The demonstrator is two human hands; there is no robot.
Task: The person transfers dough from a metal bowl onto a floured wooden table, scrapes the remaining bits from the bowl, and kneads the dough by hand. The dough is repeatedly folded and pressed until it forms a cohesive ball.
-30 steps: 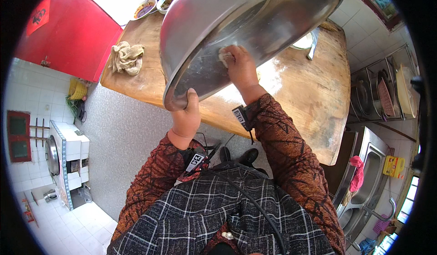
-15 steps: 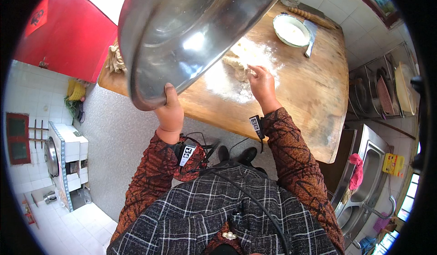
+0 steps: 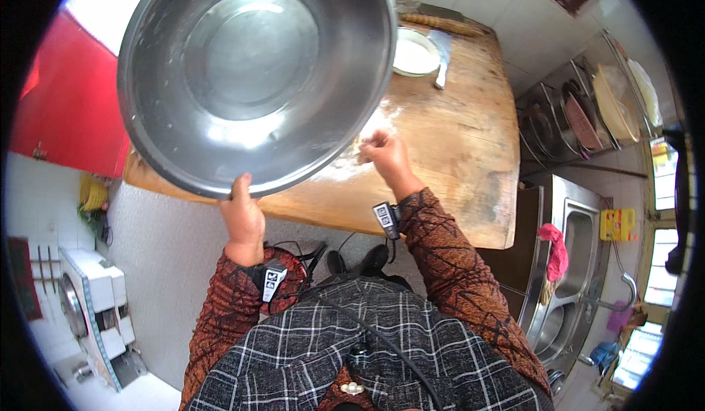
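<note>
The metal basin point(image 3: 250, 51) fills the upper left of the frame, tipped up so its hollow inside faces the camera. The person's left hand point(image 3: 244, 224), left of the frame's centre, pinches the basin's lowest edge, thumb laid over the rim and fingers mostly hidden behind; nearly the whole basin rises above that grip. The right hand point(image 3: 389, 160), just right of centre, is near the basin's lower-right rim with its fingers curled together; whether they pinch anything cannot be told. White powder point(image 3: 339, 171) lies beside it on the wooden table point(image 3: 463, 154). A pale bowl point(image 3: 413, 74) sits at upper centre.
</note>
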